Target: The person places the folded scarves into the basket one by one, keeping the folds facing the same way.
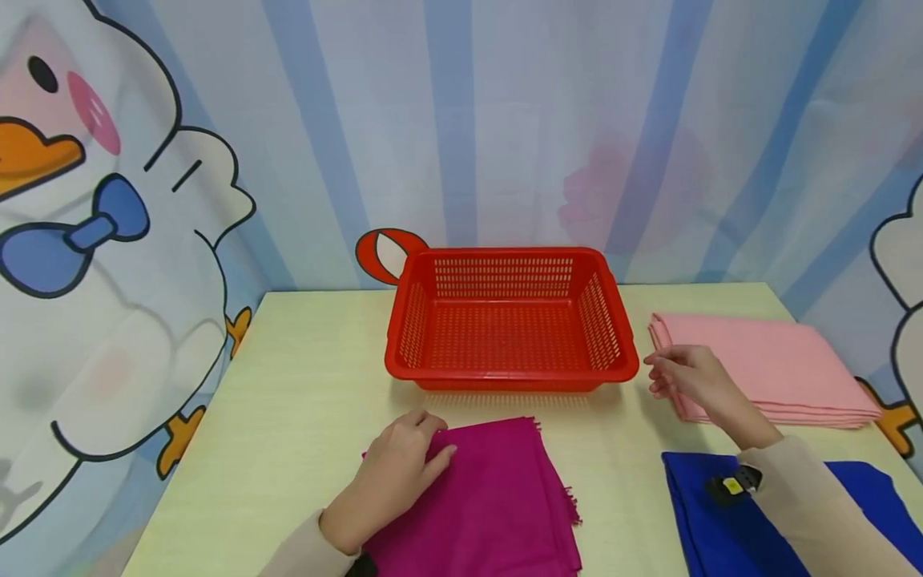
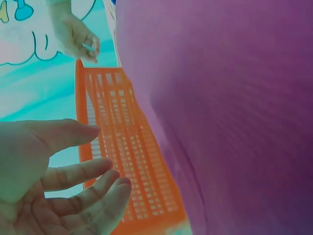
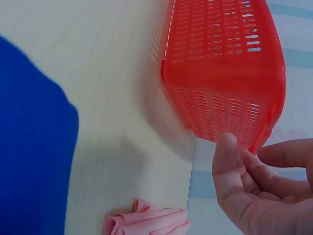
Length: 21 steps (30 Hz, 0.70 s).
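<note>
A folded magenta cloth (image 1: 497, 497) with frayed edges lies at the front middle of the table. Over its far left corner is my left hand (image 1: 400, 465), fingers loosely bent; the left wrist view shows nothing between the thumb and fingers, with the cloth (image 2: 234, 107) beside them. My right hand (image 1: 695, 381) hovers between the red plastic basket (image 1: 505, 376) and a folded pink cloth (image 1: 771, 369). Its fingers curl loosely and hold nothing. In the right wrist view, the fingertips (image 3: 226, 147) overlap the end of the basket (image 3: 220, 78).
A folded blue cloth (image 1: 703, 513) lies at the front right, under my right forearm. The basket stands at the back of the pale table (image 1: 288, 417), against a striped curtain (image 1: 505, 120) with cartoon ducks. The basket's inside shows only its slotted floor.
</note>
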Each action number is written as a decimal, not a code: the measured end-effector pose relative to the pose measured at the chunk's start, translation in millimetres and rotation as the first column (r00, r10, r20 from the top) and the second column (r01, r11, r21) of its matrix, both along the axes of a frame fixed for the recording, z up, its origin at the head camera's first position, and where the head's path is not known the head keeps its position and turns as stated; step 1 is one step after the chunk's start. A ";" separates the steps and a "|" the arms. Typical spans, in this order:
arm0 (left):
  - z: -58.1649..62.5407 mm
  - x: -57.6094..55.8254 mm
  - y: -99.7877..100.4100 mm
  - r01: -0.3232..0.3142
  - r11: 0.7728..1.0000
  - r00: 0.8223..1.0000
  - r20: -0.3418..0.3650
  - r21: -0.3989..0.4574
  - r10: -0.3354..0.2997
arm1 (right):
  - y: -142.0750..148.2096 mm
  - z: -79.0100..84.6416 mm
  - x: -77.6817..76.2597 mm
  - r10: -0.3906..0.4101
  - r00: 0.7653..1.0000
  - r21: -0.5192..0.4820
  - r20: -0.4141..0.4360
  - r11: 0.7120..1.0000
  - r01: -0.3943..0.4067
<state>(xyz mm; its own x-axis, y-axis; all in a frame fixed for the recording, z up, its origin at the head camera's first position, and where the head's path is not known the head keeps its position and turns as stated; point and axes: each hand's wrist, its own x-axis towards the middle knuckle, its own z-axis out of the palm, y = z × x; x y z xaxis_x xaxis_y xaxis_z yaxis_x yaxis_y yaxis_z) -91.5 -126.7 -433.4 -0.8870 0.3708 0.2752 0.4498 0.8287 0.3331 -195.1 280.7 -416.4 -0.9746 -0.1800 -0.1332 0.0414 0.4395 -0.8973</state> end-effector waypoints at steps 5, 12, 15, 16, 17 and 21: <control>-3.2 -0.8 -14.9 -0.071 0.997 0.997 0.017 -0.021 0.071 | 3.9 -3.2 6.3 0.054 0.999 0.029 -0.002 0.998 -0.054; -2.9 -1.1 -34.7 -0.156 0.988 0.987 0.044 -0.016 0.157 | 4.2 -3.3 13.2 0.128 0.990 0.023 0.057 0.991 -0.129; -2.2 -0.1 -40.3 -0.197 0.980 0.978 0.065 -0.018 0.198 | 0.9 -7.1 16.6 0.172 0.984 0.008 0.055 0.985 -0.173; -1.9 -0.1 -42.1 -0.211 0.977 0.975 0.071 -0.020 0.212 | -0.6 -8.7 17.6 0.185 0.981 0.002 0.053 0.983 -0.185; -1.5 -0.1 -43.5 -0.225 0.974 0.971 0.078 -0.023 0.226 | -2.3 -10.1 18.7 0.200 0.978 -0.006 0.052 0.980 -0.200; -0.3 -0.8 -48.2 -0.280 0.959 0.951 0.127 -0.044 0.283 | -8.7 -13.9 21.9 0.261 0.964 -0.022 0.048 0.965 -0.260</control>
